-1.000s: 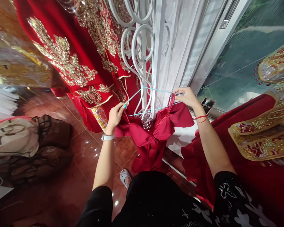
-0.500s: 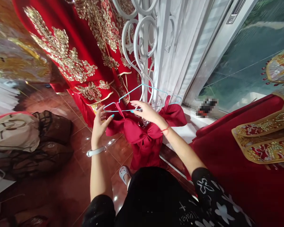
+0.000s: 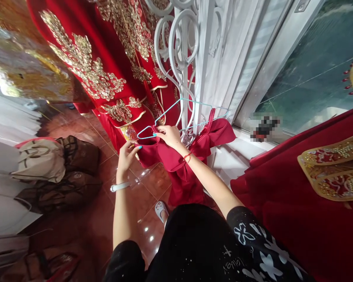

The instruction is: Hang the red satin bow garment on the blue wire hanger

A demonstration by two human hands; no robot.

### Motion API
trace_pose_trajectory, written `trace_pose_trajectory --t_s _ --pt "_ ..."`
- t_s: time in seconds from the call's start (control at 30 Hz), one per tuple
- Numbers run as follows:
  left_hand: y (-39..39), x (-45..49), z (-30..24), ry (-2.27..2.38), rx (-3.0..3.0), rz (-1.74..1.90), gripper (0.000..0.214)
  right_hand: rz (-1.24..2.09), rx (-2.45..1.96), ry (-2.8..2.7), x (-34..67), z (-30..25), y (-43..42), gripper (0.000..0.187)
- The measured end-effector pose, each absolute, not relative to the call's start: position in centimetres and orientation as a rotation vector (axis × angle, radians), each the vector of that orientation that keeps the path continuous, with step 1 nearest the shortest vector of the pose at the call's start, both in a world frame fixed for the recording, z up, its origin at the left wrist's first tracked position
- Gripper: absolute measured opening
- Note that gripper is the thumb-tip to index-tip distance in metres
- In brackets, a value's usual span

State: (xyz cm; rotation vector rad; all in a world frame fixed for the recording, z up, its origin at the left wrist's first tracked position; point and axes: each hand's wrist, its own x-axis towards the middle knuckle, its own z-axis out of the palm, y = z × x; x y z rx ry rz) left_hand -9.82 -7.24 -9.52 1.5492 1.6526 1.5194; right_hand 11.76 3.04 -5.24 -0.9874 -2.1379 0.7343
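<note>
A red dress (image 3: 172,156) with thin straps and a bow-shaped front hangs from a light blue wire hanger (image 3: 168,111). The hanger's hook is on the white scrolled metal frame (image 3: 204,58). My left hand (image 3: 126,156) pinches the edge of the dress's off-shoulder sleeve on the left, thumb against fingers. My right hand (image 3: 168,135) is closed on the left strap of the dress, where it passes over the hanger's lower bar. The right strap (image 3: 211,119) lies over the hanger's other end.
Long red gowns with gold beading (image 3: 88,66) hang behind at the left. Another red garment with gold panels (image 3: 335,172) is close on the right. Bags (image 3: 42,158) sit on the tiled floor at left. A glass door (image 3: 306,78) stands at the back right.
My right hand has moved left and down onto the strap and closed. My left hand has gone from loosely spread near the hanger's end to pinching the sleeve edge.
</note>
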Motion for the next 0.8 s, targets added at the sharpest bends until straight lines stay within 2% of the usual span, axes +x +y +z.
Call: trace_pose_trajectory --t_s 0.1,0.23,0.3,0.43,0.5,0.6,0.67,0.73,0.8 --pt "-6.2 -10.5 -5.6 1.675 1.748 1.413 0.038 0.723 -0.983 -2.160 11.9 -5.1 2.5 0.017" --pt "-3.4 -8.0 0.1 1.579 2.167 0.957 0.023 0.679 -1.045 -2.169 11.5 -5.0 2.2 0.018" --pt "-2.3 -6.1 1.3 1.515 2.243 0.871 0.021 0.721 -1.055 -2.152 11.5 -5.0 2.2 0.022" --pt "-1.9 -4.5 0.1 1.426 2.107 1.117 0.052 0.932 -0.745 -2.036 14.8 -5.0 2.2 0.032" --pt "-2.4 -4.8 -1.0 1.414 2.054 1.204 0.058 0.807 -0.760 -1.863 18.9 -5.1 2.1 0.035" --pt "-3.2 -4.8 -2.1 1.434 2.143 1.263 0.051 0.348 -1.198 -1.403 26.9 -5.4 2.4 0.035" --pt "-3.5 -3.2 -2.5 1.520 2.255 1.387 0.048 0.208 -1.457 -1.324 31.7 -5.8 3.0 0.047" --pt "-3.3 0.1 -2.7 1.612 2.375 1.488 0.043 0.321 -1.589 -1.443 34.7 -6.1 3.6 0.046" --pt "-2.2 4.6 -3.1 1.546 2.539 1.282 0.037 0.522 -1.611 -1.490 35.7 -6.1 4.2 0.036"
